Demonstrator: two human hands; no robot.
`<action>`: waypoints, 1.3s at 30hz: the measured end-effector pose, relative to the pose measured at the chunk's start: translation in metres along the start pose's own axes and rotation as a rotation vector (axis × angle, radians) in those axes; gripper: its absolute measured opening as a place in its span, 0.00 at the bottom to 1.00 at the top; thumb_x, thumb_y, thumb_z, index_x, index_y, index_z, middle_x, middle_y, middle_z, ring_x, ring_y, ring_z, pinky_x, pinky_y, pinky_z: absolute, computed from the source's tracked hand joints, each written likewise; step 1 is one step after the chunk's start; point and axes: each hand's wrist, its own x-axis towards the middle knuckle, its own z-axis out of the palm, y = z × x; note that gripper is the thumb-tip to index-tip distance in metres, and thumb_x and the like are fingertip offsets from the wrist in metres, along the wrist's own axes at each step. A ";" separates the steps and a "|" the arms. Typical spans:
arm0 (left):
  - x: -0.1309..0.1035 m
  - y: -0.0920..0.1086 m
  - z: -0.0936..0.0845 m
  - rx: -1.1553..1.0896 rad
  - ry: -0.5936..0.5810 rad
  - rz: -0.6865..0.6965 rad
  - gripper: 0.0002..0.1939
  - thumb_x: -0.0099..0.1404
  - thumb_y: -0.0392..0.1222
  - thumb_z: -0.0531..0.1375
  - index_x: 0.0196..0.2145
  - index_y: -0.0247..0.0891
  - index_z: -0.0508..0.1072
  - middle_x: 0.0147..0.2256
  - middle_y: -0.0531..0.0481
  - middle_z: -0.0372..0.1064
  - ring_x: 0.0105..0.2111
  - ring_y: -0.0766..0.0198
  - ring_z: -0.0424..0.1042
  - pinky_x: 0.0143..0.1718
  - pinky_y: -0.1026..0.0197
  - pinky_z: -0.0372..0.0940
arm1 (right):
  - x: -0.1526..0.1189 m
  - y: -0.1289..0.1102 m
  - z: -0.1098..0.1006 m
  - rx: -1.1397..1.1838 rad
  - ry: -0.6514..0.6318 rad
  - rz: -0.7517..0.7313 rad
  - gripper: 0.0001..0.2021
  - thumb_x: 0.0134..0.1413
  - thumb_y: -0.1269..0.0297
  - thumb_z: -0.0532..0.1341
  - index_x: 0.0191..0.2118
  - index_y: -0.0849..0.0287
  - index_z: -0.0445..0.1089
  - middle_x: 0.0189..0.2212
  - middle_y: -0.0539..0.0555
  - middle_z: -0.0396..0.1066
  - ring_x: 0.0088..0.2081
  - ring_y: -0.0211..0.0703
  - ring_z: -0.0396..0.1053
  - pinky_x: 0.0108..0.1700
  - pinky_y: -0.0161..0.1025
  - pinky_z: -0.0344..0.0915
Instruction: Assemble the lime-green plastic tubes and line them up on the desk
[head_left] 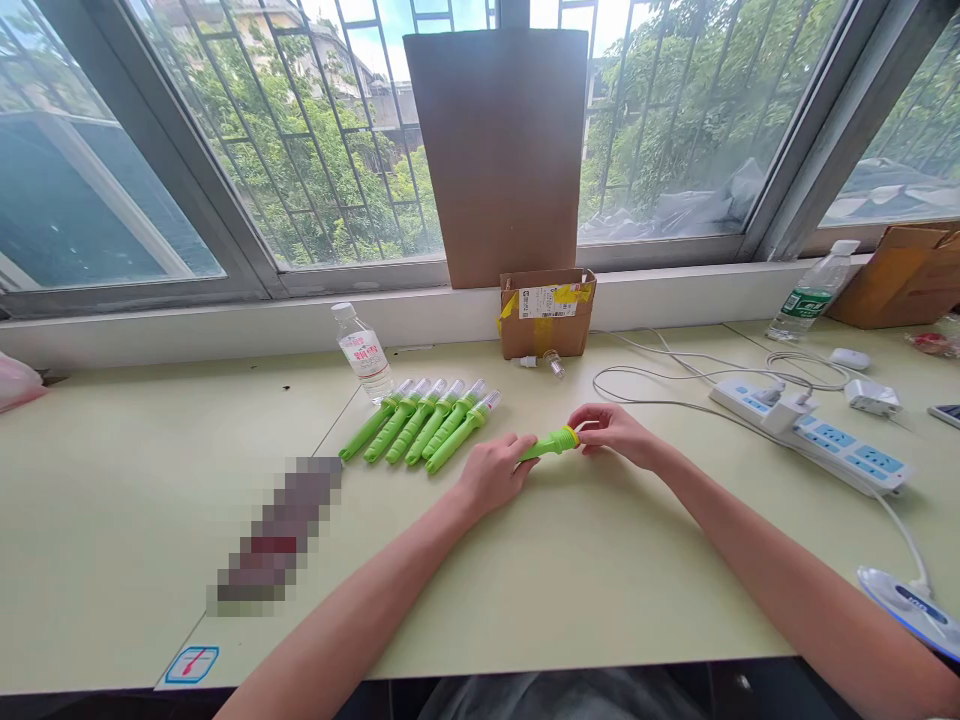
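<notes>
My left hand [499, 470] is closed round a bright green plastic handle [553, 443] with ridges near one end. The fingers of my right hand [611, 432] pinch the yellow-rimmed end of this same handle, just above the table. To the left of my left hand, several green handles with clear tips [424, 420] lie side by side in a slanting row. A small clear plastic piece [553, 363] and a whitish one [528, 361] lie beyond my hands, before a cardboard box [546, 318].
A water bottle [364, 352] stands behind the row, another [814, 290] at the back right. A power strip [817, 435] with cables lies on the right of the table [600, 590]. A brown board [502, 150] leans against the window. A blurred patch [281, 535] covers something at the left.
</notes>
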 end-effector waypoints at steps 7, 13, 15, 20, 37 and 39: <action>0.000 -0.001 -0.001 -0.045 -0.028 -0.038 0.13 0.66 0.46 0.52 0.46 0.43 0.68 0.33 0.50 0.71 0.28 0.63 0.70 0.26 0.64 0.57 | 0.001 0.001 0.004 -0.047 0.031 -0.053 0.13 0.43 0.59 0.66 0.37 0.58 0.72 0.36 0.54 0.72 0.33 0.41 0.72 0.33 0.39 0.71; 0.001 0.000 -0.002 -0.050 -0.035 -0.066 0.13 0.66 0.46 0.52 0.47 0.43 0.68 0.34 0.50 0.72 0.28 0.62 0.71 0.26 0.64 0.58 | -0.002 -0.002 0.006 -0.067 0.053 -0.036 0.13 0.45 0.57 0.66 0.35 0.60 0.73 0.32 0.54 0.73 0.34 0.43 0.72 0.34 0.40 0.71; 0.001 0.000 -0.002 -0.054 -0.034 -0.065 0.13 0.66 0.46 0.53 0.47 0.43 0.68 0.34 0.50 0.73 0.28 0.62 0.71 0.26 0.64 0.58 | -0.002 -0.003 0.006 -0.063 0.045 -0.036 0.12 0.46 0.57 0.66 0.35 0.60 0.72 0.33 0.54 0.73 0.34 0.42 0.72 0.34 0.39 0.71; 0.000 0.001 -0.003 -0.086 -0.040 -0.067 0.14 0.65 0.46 0.53 0.47 0.44 0.68 0.35 0.50 0.73 0.29 0.62 0.71 0.28 0.64 0.59 | -0.003 -0.004 0.006 -0.046 0.021 -0.021 0.13 0.44 0.56 0.66 0.35 0.59 0.73 0.34 0.54 0.73 0.34 0.42 0.73 0.34 0.39 0.72; 0.000 0.008 -0.006 -0.193 -0.029 -0.137 0.12 0.64 0.45 0.56 0.46 0.45 0.69 0.35 0.53 0.74 0.30 0.63 0.72 0.29 0.65 0.59 | -0.003 -0.001 0.005 0.018 -0.005 0.043 0.13 0.44 0.58 0.66 0.36 0.58 0.72 0.36 0.55 0.72 0.37 0.45 0.72 0.35 0.39 0.72; 0.000 0.008 -0.004 -0.148 -0.016 -0.133 0.13 0.65 0.45 0.55 0.46 0.44 0.69 0.37 0.51 0.74 0.31 0.62 0.72 0.28 0.65 0.59 | -0.003 -0.001 0.007 0.049 0.002 0.032 0.13 0.45 0.58 0.65 0.37 0.58 0.72 0.37 0.55 0.72 0.38 0.45 0.72 0.36 0.40 0.72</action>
